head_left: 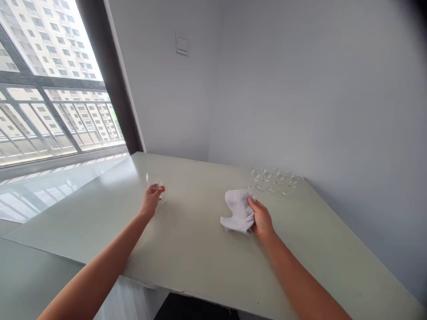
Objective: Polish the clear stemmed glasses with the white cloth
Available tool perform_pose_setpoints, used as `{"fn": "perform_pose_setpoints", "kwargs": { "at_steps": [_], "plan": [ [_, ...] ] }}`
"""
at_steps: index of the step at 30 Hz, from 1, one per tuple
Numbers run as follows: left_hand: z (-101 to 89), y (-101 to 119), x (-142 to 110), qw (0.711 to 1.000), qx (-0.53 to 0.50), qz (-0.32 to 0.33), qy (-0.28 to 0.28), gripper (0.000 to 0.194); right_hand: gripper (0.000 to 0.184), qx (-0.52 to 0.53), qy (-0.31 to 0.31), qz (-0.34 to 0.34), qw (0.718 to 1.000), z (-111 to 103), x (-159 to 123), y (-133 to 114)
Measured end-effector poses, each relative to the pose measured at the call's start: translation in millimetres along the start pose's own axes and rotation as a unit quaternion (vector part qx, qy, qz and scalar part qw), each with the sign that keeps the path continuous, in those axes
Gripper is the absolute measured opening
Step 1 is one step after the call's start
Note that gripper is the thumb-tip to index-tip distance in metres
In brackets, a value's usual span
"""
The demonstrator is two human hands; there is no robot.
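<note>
My left hand (pixel 152 199) is closed around a clear stemmed glass (pixel 154 180) over the left part of the pale table (pixel 193 258). The glass's bowl shows above my fingers and its foot below them. In my right hand (pixel 262 218) is a white cloth (pixel 238 211), pinched at its right side between thumb and fingers, its loose end hanging to the left. Glass and cloth are well apart. Just beyond the cloth, several clear stemmed glasses (pixel 275 181) stand upright in a group at the table's back right.
Grey walls (pixel 283 89) meet behind the table, with a light switch (pixel 182 45) on the left one. A large window (pixel 60 89) with a railing outside is at the left. The table's front edge (pixel 180 292) runs below my arms, a dark opening beneath it.
</note>
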State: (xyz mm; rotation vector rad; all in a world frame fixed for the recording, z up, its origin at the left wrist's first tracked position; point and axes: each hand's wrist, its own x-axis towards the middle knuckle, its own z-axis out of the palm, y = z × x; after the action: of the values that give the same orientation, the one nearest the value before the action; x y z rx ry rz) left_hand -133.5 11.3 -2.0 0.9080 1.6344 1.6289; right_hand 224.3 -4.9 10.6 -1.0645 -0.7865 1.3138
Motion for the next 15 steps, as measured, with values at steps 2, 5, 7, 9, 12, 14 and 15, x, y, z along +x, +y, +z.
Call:
{"fn": "perform_pose_setpoints", "kwargs": {
  "at_steps": [2,5,7,9,12,14,15],
  "plan": [
    [24.7,6.5,-10.9,0.997,0.04,0.024,-0.064,0.041,0.03,0.049,0.037,0.025,0.998,0.6,5.4,-10.3],
    [65.7,20.2,-33.5,0.968,0.172,0.079,-0.163,0.037,0.032,0.064,0.077,-0.027,0.995,3.5,7.2,-31.9],
    [91.3,29.7,-50.3,0.938,0.238,0.109,-0.227,0.037,0.034,0.03,0.086,-0.132,0.987,6.9,1.5,-48.1],
    [112.5,35.8,-65.9,0.906,0.28,0.143,-0.283,0.037,0.032,-0.076,0.077,-0.267,0.958,11.7,-8.5,-60.7],
    [132.4,33.8,-83.6,0.847,0.357,0.223,-0.324,0.027,0.028,-0.347,-0.055,-0.439,0.827,20.6,-22.2,-62.5],
    [137.0,25.9,-90.5,0.798,0.411,0.3,-0.322,0.014,0.027,-0.494,-0.165,-0.493,0.697,25.6,-25.1,-51.5],
    [137.2,21.1,-92.4,0.774,0.427,0.347,-0.315,0.012,0.027,-0.541,-0.195,-0.502,0.646,27.2,-24.5,-43.9]
  ]
}}
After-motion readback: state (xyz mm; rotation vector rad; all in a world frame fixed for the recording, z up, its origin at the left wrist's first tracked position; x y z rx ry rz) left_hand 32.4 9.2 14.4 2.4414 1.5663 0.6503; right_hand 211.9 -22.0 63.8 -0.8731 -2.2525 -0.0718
